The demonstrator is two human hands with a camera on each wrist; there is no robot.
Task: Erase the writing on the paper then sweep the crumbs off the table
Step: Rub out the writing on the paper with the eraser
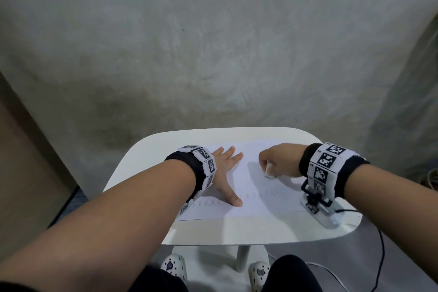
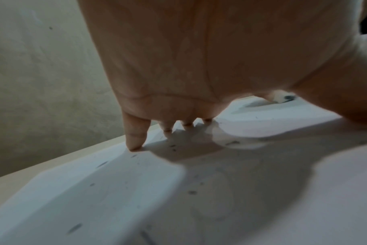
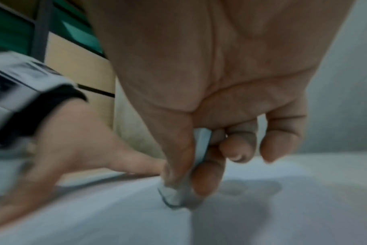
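A white sheet of paper (image 1: pixel 239 187) lies on the small white table (image 1: pixel 142 156). A row of pencil loops (image 1: pixel 256 195) runs across its near part. My left hand (image 1: pixel 225 170) lies flat on the paper's left side, fingers spread and pressing it down. My right hand (image 1: pixel 272 161) pinches a white eraser (image 1: pixel 269 172) between thumb and fingers, its tip on the paper. The right wrist view shows the eraser (image 3: pixel 172 197) with a dark grey edge touching the sheet. Dark eraser crumbs (image 2: pixel 192 192) dot the paper (image 2: pixel 94 190) under my left hand (image 2: pixel 178 66).
The table's near edge (image 1: pixel 237 242) is just ahead of my knees, with a cable (image 1: pixel 381 256) hanging at the right. A grey wall (image 1: pixel 213 42) stands right behind the table. A wooden panel (image 1: pixel 28 161) is at the left.
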